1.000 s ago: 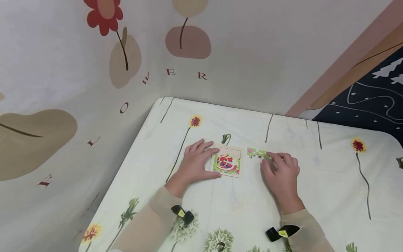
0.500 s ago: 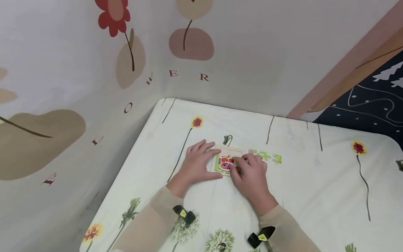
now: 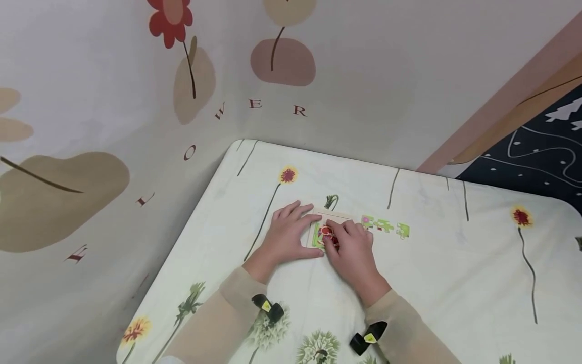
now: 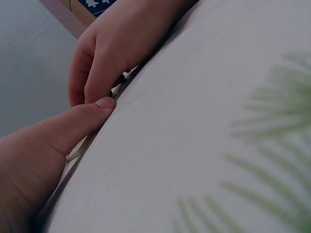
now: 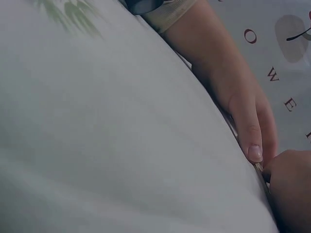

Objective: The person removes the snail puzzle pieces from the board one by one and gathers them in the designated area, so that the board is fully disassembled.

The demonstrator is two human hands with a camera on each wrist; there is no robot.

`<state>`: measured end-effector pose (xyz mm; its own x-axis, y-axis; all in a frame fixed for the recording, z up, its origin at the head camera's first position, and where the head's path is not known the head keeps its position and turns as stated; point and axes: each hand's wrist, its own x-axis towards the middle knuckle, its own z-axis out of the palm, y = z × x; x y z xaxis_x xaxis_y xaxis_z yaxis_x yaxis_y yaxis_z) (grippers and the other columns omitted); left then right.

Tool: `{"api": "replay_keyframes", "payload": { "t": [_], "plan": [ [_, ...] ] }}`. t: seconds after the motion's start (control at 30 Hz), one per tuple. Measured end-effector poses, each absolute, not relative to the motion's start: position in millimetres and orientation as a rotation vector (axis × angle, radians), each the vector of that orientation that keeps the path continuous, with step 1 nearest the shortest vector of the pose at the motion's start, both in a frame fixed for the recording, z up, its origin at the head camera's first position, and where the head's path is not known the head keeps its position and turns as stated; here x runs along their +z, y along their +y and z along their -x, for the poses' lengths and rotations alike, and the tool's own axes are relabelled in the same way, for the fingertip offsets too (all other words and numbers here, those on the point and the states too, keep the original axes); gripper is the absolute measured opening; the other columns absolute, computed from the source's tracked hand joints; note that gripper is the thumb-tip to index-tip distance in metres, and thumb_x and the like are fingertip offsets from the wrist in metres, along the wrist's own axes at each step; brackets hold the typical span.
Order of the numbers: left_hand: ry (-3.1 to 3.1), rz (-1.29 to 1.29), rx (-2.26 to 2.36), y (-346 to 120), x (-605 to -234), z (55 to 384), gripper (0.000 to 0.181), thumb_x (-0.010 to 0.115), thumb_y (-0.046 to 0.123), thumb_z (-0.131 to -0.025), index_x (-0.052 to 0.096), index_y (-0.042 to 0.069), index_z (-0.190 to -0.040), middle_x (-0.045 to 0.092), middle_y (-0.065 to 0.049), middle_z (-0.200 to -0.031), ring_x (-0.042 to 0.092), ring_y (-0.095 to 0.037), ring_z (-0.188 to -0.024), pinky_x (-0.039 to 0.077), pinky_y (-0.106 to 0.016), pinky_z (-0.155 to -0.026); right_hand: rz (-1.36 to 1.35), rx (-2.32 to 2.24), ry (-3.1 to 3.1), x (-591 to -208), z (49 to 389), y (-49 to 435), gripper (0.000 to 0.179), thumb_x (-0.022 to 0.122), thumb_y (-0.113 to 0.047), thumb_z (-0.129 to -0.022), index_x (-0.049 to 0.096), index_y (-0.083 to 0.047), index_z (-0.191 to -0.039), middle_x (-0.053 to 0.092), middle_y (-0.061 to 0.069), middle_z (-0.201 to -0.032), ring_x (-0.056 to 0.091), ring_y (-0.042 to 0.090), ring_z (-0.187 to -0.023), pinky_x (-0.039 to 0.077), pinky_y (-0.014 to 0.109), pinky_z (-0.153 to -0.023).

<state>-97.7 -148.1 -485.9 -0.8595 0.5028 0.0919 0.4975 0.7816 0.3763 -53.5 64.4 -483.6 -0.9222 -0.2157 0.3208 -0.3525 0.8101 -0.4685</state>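
My left hand (image 3: 291, 235) holds the left side of a small square puzzle board (image 3: 338, 215), its thumb at the near edge and its index finger at the far edge. The board lies flat and shows a red and green picture. Over its right part is my right hand (image 3: 356, 258), fingers curled, thumb and index finger pinching what looks like a puzzle piece, mostly hidden. In the left wrist view the left thumb (image 4: 97, 109) lies along the board's edge, close to the right hand's fingers. The right wrist view shows both hands (image 5: 250, 121) meeting at the board.
Several green jigsaw pieces (image 3: 384, 225) lie in a row right of the board, one piece (image 3: 402, 230) a little apart. A white flowered cloth (image 3: 454, 283) covers the table. Printed wall hangings (image 3: 364, 101) rise behind and to the left.
My right hand has moved left from the loose pieces onto the board, then slightly further left across it. My left hand has stayed at the board's left side.
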Motion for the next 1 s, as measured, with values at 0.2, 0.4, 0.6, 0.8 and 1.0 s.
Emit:
{"api": "replay_keyframes", "payload": {
  "t": [0.2, 0.4, 0.6, 0.8, 1.0],
  "plan": [
    [2.953, -0.815, 0.600, -147.6, -484.5, 97.4, 0.088, 0.079, 0.076, -0.078, 0.061, 0.030, -0.151, 0.041, 0.000, -0.167, 0.026, -0.033, -0.158, 0.029, -0.059, -0.116, -0.396, 0.817, -2.789, -483.1, 55.1, 60.7, 0.039, 0.074, -0.029, -0.098, 0.075, -0.013, -0.133, 0.058, 0.003, -0.097, 0.048, 0.027, -0.086, 0.034, 0.050, -0.078],
    [2.964, -0.815, 0.598, -146.6, -483.6, 97.6, 0.087, 0.079, 0.077, -0.078, 0.062, 0.030, -0.150, 0.042, 0.000, -0.167, 0.027, -0.032, -0.157, 0.029, -0.059, -0.115, -0.320, 0.919, -2.841, -479.4, 55.7, 58.7, 0.041, 0.077, -0.032, -0.095, 0.075, -0.018, -0.134, 0.058, 0.001, -0.099, 0.047, 0.025, -0.089, 0.033, 0.049, -0.077],
    [2.952, -0.804, 0.598, -146.1, -483.0, 97.9, 0.088, 0.079, 0.077, -0.078, 0.061, 0.030, -0.151, 0.041, 0.001, -0.167, 0.026, -0.032, -0.158, 0.029, -0.059, -0.116, -0.237, 0.997, -2.927, -471.6, 58.0, 57.8, 0.039, 0.078, -0.030, -0.095, 0.075, -0.019, -0.133, 0.060, 0.003, -0.105, 0.050, 0.029, -0.098, 0.034, 0.054, -0.084],
    [2.947, -0.804, 0.597, -145.9, -483.1, 98.7, 0.087, 0.079, 0.076, -0.079, 0.060, 0.031, -0.152, 0.040, 0.001, -0.168, 0.025, -0.032, -0.158, 0.028, -0.059, -0.116, -0.178, 1.051, -2.994, -464.6, 61.1, 56.9, 0.039, 0.078, -0.029, -0.095, 0.073, -0.019, -0.132, 0.061, 0.007, -0.111, 0.051, 0.032, -0.106, 0.035, 0.057, -0.089],
    [2.937, -0.803, 0.609, -146.5, -483.3, 97.7, 0.087, 0.079, 0.075, -0.079, 0.060, 0.031, -0.152, 0.040, 0.001, -0.168, 0.024, -0.032, -0.158, 0.028, -0.059, -0.116, -0.179, 1.076, -2.978, -465.3, 59.0, 56.9, 0.038, 0.078, -0.027, -0.095, 0.073, -0.019, -0.131, 0.061, 0.007, -0.109, 0.051, 0.032, -0.106, 0.034, 0.058, -0.088]
  ]
}}
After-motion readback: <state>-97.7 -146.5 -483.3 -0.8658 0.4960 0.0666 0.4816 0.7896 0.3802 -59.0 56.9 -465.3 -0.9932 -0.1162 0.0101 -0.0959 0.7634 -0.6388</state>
